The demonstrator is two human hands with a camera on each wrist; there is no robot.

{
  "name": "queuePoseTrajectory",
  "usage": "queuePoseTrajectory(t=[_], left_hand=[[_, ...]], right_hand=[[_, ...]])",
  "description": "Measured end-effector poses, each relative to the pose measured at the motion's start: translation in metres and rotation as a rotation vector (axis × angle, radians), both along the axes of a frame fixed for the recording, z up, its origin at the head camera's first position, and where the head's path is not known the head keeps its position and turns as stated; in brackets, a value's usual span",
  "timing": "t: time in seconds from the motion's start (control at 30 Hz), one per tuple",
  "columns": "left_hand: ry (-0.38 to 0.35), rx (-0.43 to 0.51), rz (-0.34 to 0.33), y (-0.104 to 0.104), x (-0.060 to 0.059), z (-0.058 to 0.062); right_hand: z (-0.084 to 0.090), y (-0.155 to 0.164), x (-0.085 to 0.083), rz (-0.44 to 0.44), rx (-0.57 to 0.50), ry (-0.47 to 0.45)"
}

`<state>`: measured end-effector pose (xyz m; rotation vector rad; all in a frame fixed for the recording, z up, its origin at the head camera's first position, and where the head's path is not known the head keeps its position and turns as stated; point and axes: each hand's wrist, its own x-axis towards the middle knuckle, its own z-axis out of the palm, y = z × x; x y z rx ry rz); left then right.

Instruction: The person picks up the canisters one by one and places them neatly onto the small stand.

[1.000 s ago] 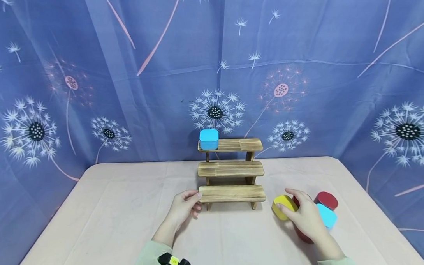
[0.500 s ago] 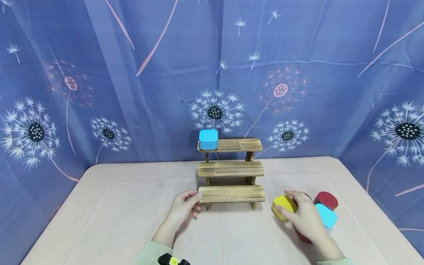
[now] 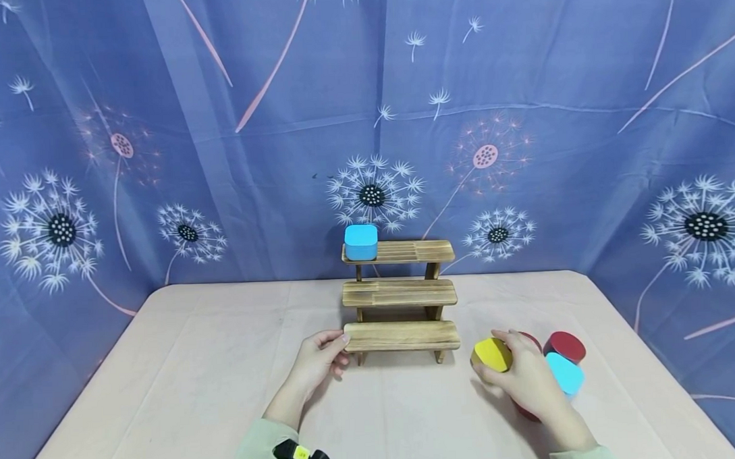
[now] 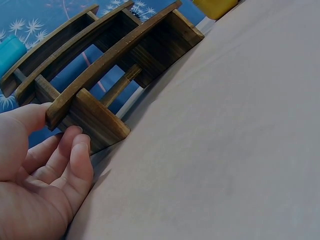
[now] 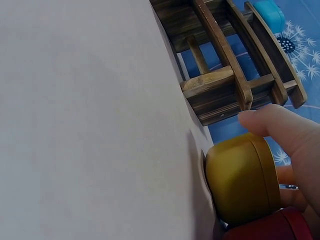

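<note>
Right hand (image 3: 531, 379), lower right of the head view, has thumb and fingers curled around the yellow box (image 3: 492, 355), tilted up off the table (image 3: 197, 397) so its top faces the camera; looks like a lift grip, box edge may still touch the cloth, can't tell. In the right wrist view the thumb sits on the far edge of the yellow box (image 5: 243, 180), with a red box (image 5: 270, 227) pressed right below it. The rest of the pile sits behind the hand at right: a second red box (image 3: 565, 347) and a blue box (image 3: 564, 373), touching each other, probably staged as a supply cluster. Left hand (image 3: 319, 359), centre frame, rests thumb and loosely curled fingers against the left end of the wooden shelf (image 3: 400, 296), bottom step; the left wrist view shows the thumb on the plank end and the fingers (image 4: 75, 155) by the leg, likely bracing it so it won't slide. Another blue box (image 3: 361, 242) already sits at the left end of the top step, upper centre.
</note>
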<state>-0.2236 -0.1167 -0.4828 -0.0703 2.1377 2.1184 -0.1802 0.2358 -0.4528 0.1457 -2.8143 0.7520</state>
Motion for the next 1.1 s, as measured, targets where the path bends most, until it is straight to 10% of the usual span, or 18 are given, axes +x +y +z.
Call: queuePoseTrajectory(t=[1.1], left_hand=[[0.013, 0.016, -0.01, 0.0005, 0.001, 0.0006]], right_hand=[[0.0015, 0.0018, 0.0018, 0.008, 0.052, -0.038]])
